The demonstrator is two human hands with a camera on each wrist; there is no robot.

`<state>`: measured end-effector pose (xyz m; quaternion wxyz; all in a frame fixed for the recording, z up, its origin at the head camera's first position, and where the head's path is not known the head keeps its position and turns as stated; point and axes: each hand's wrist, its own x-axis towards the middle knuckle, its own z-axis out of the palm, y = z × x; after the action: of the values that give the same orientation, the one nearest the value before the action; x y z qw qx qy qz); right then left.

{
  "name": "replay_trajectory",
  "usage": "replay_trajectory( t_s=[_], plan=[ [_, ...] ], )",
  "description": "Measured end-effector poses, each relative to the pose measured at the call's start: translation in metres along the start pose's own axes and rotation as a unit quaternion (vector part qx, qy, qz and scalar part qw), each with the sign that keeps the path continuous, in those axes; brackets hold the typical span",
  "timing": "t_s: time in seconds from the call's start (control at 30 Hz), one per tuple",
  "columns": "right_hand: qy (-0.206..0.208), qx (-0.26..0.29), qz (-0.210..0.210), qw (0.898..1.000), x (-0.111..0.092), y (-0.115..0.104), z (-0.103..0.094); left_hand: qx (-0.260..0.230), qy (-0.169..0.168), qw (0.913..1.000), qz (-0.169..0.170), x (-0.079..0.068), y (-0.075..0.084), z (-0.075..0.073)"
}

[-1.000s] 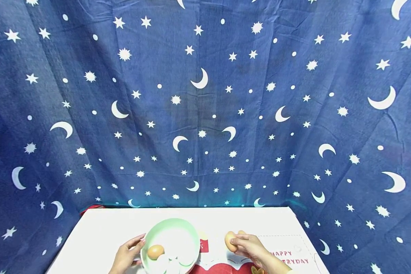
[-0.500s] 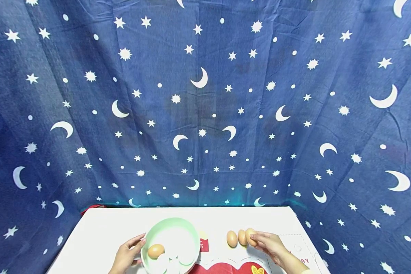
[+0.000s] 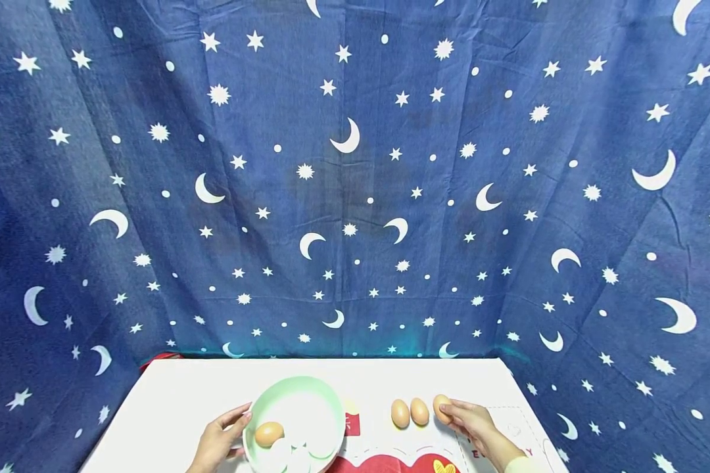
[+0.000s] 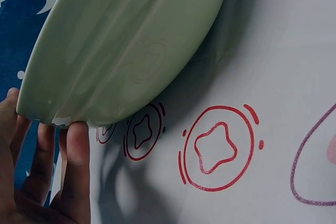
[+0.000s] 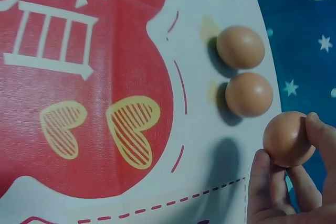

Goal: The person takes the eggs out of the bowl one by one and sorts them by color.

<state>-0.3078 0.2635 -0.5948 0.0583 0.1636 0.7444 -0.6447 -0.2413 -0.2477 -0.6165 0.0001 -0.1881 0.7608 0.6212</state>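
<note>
Fingers (image 5: 259,187) of the right hand (image 3: 476,426) pinch an egg (image 3: 441,406) that has just parted from two other eggs (image 3: 400,414) toward the right edge of the desk (image 3: 171,407), so it seems singled out, while the left hand (image 3: 215,439) grips the green bowl (image 3: 296,383) nearer the left edge.

A bowl (image 3: 298,402) with an egg (image 3: 269,434) in it is between the left hand (image 3: 217,439) and two eggs (image 3: 400,414) on the table (image 3: 180,401), with another egg (image 3: 441,407) in the right hand (image 3: 476,426) to their right and a curtain (image 3: 355,197) behind.
</note>
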Motion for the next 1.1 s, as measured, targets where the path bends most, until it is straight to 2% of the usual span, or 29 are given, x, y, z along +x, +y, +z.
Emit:
replay_trajectory(
  t_s=[0.23, 0.43, 0.67, 0.97, 1.1],
  plan=[
    [0.007, -0.016, 0.020, 1.000, 0.011, 0.005, 0.000, 0.002, 0.001, 1.0000, 0.000, -0.001, 0.001, 0.001],
    [0.004, -0.036, 0.016, 0.999, 0.020, 0.015, 0.002, 0.007, 0.004, 1.0000, 0.000, -0.001, 0.001, 0.002],
    [0.009, -0.062, 0.007, 0.998, 0.021, 0.019, 0.006, 0.004, 0.008, 0.9999, 0.010, -0.002, 0.000, 0.002],
    [0.021, -0.122, 0.021, 0.992, 0.029, 0.021, 0.006, 0.006, 0.009, 0.9999, 0.006, 0.000, -0.001, 0.002],
    [0.018, -0.126, 0.018, 0.992, 0.027, 0.020, 0.006, 0.006, 0.009, 0.9999, 0.007, -0.001, -0.001, 0.001]
  ],
)
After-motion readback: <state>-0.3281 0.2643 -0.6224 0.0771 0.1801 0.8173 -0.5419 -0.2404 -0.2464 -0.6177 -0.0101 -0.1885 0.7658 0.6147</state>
